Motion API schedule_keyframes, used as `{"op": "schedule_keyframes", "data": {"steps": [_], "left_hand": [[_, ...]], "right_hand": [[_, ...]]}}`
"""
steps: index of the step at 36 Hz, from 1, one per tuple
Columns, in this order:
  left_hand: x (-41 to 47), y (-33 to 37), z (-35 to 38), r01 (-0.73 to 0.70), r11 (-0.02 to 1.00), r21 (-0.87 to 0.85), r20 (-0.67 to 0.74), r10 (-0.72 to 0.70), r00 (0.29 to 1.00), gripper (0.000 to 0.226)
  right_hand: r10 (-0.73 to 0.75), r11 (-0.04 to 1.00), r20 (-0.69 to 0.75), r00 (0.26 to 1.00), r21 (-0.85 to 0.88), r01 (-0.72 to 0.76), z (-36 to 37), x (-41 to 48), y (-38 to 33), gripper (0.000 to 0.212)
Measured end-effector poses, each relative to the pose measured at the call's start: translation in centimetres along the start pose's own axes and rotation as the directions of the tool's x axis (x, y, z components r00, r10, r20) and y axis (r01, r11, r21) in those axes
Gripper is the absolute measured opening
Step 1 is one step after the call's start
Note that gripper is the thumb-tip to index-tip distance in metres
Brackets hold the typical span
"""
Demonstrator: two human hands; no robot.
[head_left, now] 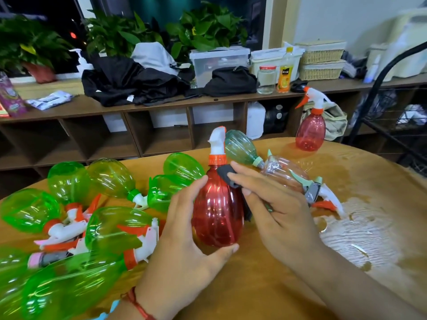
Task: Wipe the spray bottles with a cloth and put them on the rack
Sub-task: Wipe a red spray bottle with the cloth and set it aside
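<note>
The red spray bottle [217, 218] stands upright near the middle of the worktop [245, 287]. Its see-through body shows no liquid, and it is topped by an orange collar and a white trigger head. The left hand [184, 229] grips its belly, fingers curled round the far side and thumb hooked along the near base. The right hand [279, 211] lays its fingers nearly straight and close together, pressing a dark cloth [227, 174] against the bottle's shoulder; its thumb is hidden. To the left, green spray bottles [111, 176] lie heaped on their sides, all looking empty. Just behind the hands lie a pale teal spray bottle [240, 146] and a clear spray bottle [284, 174]. A second red bottle [310, 132] stands upright at the worktop's far edge, near a black metal rack [369, 95]. On the wooden shelf unit [161, 105] behind sit several containers. A clear lidded plastic box [219, 63] has contents I cannot make out, and beside it stands a glass jar [266, 79] with a red lid. Next comes a yellow-capped juice bottle [284, 75] whose orange label pictures fruit, the writing too small to read. Beyond it, two wicker baskets [321, 61] are stacked.
</note>
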State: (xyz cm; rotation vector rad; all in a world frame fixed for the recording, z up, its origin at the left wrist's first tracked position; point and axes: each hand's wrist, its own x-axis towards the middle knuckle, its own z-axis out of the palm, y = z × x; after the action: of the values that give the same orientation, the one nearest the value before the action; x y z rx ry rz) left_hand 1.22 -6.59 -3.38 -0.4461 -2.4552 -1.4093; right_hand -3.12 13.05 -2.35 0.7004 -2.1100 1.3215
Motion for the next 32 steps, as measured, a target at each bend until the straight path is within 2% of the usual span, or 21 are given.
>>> {"op": "schedule_keyframes", "data": {"steps": [5,10,13,16,21,25,29,32], "left_hand": [[-0.1,0.0,-0.1,-0.019,1.000,0.016,-0.049,0.019,0.999,0.119],[0.6,-0.2,-0.5,0.029,0.974,-0.225,-0.136,-0.061,0.989,0.113],[0.9,-0.4,-0.7,0.040,0.954,-0.299,-0.150,-0.088,0.985,0.111],[0.8,-0.5,-0.6,0.042,0.967,-0.252,-0.123,-0.075,0.990,0.114],[0.5,-0.8,-0.9,-0.004,1.000,-0.029,-0.050,0.002,0.999,0.119],[0.4,-0.5,-0.6,-0.066,0.996,0.065,-0.008,0.066,0.998,0.117],[0.2,-0.4,-0.5,-0.044,0.998,0.046,0.012,0.044,0.999,0.118],[0.4,-0.4,-0.5,0.032,0.997,-0.063,-0.014,-0.033,0.999,0.122]], "right_hand": [[-0.032,0.999,0.058,0.998,0.006,0.031,0.3,-0.4,-0.4,0.042],[-0.129,0.991,0.168,0.977,-0.016,0.134,0.7,-0.6,-0.3,0.041],[-0.132,0.990,0.221,0.966,-0.022,0.141,0.7,-0.7,-0.1,0.040],[-0.095,0.995,0.208,0.973,0.005,0.096,0.5,-0.6,-0.1,0.039],[-0.015,0.999,0.129,0.992,0.046,0.009,0.4,-0.2,-0.1,0.038],[0.032,0.997,0.082,0.996,0.060,-0.037,0.3,0.0,0.0,0.041],[0.057,0.993,0.080,0.995,0.100,-0.065,0.3,0.1,-0.2,0.040],[0.036,0.995,0.135,0.990,0.087,-0.048,0.5,-0.1,-0.4,0.041]]}}
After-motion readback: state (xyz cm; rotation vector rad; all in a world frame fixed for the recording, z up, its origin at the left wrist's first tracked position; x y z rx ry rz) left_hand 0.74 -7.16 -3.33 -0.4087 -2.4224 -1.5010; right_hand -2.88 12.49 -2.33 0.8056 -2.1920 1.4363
